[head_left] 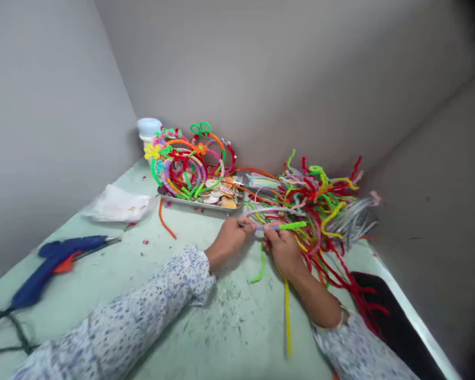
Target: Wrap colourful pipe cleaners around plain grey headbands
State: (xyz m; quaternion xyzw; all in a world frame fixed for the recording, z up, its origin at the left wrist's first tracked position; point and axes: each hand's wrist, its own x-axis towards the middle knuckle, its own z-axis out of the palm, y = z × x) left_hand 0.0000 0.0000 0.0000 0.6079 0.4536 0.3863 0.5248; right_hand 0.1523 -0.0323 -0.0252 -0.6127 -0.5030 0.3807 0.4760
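Between my two hands, a narrow band wrapped in purple and bright green pipe cleaner (pixel 293 225) runs sideways above the table. My left hand (pixel 235 236) pinches its left end with the fingertips. Close beside it, my right hand (pixel 284 248) grips the purple part, and the green end sticks out past the fingers. A yellow pipe cleaner (pixel 287 316) hangs or lies below my right hand; whether that hand holds it I cannot tell. On the table between the wrists lies a short green pipe cleaner (pixel 261 266).
Colourful pipe-cleaner headbands (pixel 182 169) rest in a metal tray (pixel 206 203) with wooden pieces. A tangled pile of pipe cleaners (pixel 320 206) lies right. Left are a blue glue gun (pixel 59 264), a white plastic bag (pixel 121 205) and a lidded jar (pixel 149 128). A dark flat object (pixel 396 327) lies near the right edge.
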